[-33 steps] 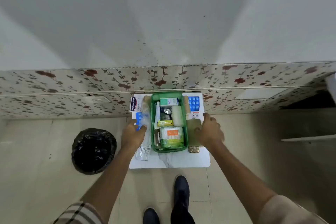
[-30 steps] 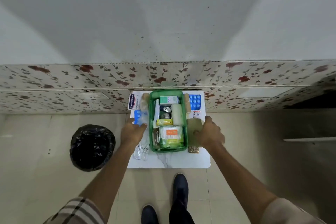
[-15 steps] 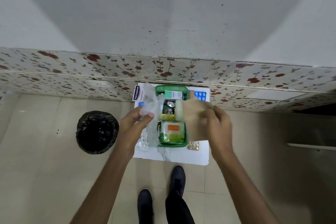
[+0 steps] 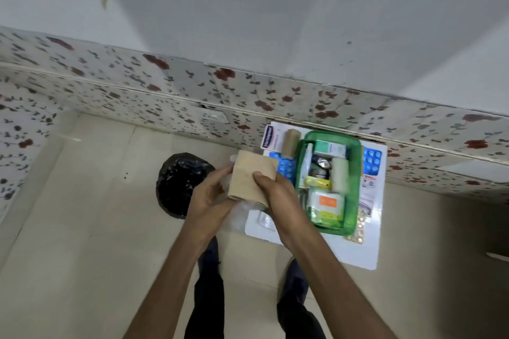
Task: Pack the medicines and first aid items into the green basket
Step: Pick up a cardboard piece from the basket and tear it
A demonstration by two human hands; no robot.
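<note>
The green basket stands on a white board by the wall, filled with boxes, a tube and a white roll. Left of the basket, above the floor, both hands hold a tan bandage pad. My left hand grips its left edge along with a clear plastic wrapper hanging below. My right hand pinches its right side. A plaster box, a tan roll and blue blister packs lie beside the basket.
A bin lined with a black bag stands on the tiled floor just left of my hands. A floral-tiled wall runs behind the board. A gold blister strip lies at the basket's front right. My shoes are below.
Both hands left the board beside the basket, lifted the tan pad and the clear wrapper, and carried them left toward the bin. The camera has swung left.
</note>
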